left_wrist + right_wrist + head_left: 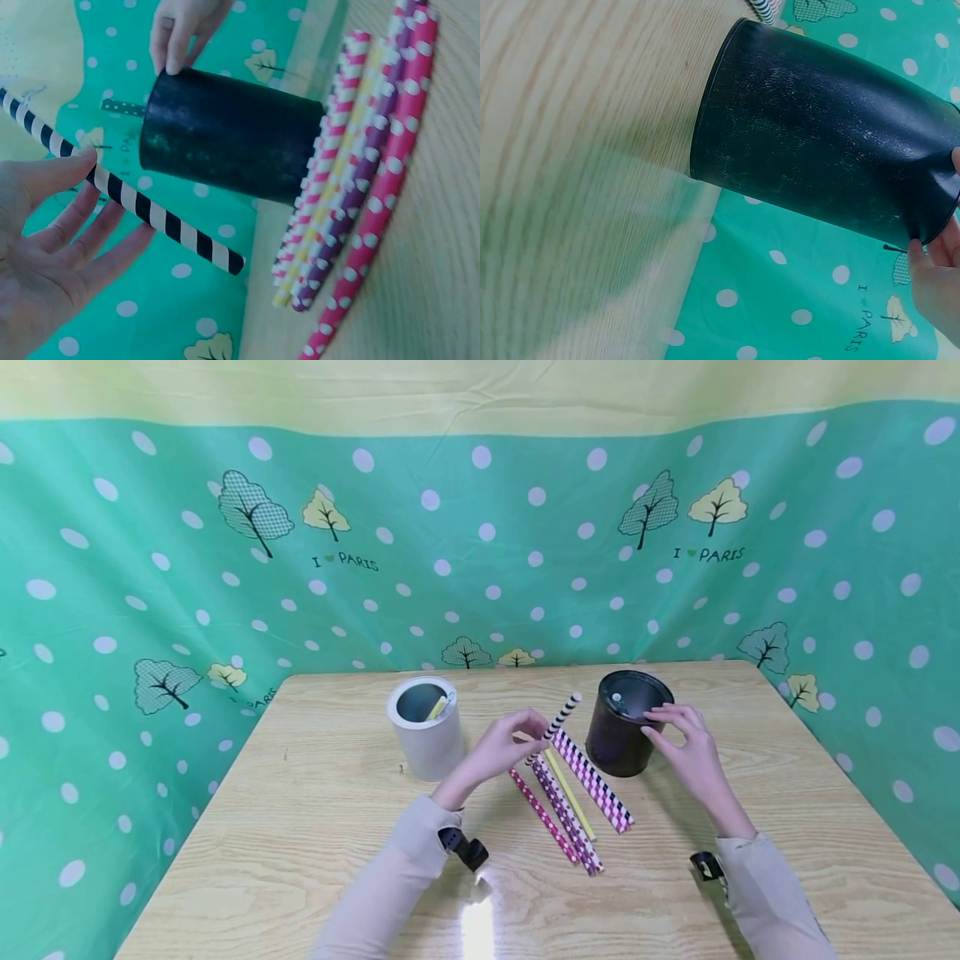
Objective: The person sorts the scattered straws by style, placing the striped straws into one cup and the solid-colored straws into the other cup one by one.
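Observation:
Between thumb and fingertips, my left hand (510, 747) pinches a black-and-white striped paper straw (564, 714), held slanted above other straws. In the left wrist view that striped straw (142, 202) crosses the fingers. My right hand (690, 752) grips the rim of a black cylindrical cup (622, 739), thumb outside and fingertips over the edge. A dark green dotted straw (124, 107) sticks out of this cup's mouth. On the table lie a pink dotted straw (542, 814), purple dotted straws (566, 818), a yellow straw (572, 793) and pink checkered or striped straws (596, 785).
A white cylindrical cup (431, 747) stands left of my left hand, with a yellow straw (437, 708) and another light piece inside. Everything is on a wooden table (300, 827). A green dotted cloth (420, 543) hangs behind and beside it.

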The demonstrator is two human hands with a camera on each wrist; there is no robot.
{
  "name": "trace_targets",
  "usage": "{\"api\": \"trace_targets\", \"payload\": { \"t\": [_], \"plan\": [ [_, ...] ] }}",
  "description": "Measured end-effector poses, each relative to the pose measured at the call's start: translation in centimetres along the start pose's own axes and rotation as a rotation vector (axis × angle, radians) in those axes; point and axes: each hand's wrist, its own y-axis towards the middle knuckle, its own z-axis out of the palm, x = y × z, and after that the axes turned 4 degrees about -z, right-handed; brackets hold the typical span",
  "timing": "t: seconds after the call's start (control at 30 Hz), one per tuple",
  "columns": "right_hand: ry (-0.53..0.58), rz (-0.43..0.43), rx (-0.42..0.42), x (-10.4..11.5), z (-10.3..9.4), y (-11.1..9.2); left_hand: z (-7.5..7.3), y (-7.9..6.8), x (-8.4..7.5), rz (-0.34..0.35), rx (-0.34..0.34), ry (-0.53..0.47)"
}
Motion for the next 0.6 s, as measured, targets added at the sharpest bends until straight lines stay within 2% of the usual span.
{"api": "trace_targets", "payload": {
  "t": [0.1, 0.33, 0.43, 0.6],
  "plan": [
    [0.0, -0.001, -0.001, 0.0, 0.0, 0.0, 0.1, 0.4, -0.6, -0.011, -0.04, -0.003],
    [0.001, -0.005, -0.003, 0.1, 0.0, 0.0, -0.5, 0.3, -4.7, -0.02, -0.072, -0.046],
    [0.003, -0.002, -0.002, 0.0, 0.1, 0.0, -0.8, 0.5, -5.9, -0.028, -0.091, -0.079],
    [0.002, 0.004, 0.0, -0.1, 0.1, 0.0, -1.0, 1.2, -7.1, 0.021, -0.146, -0.123]
  ]
}}
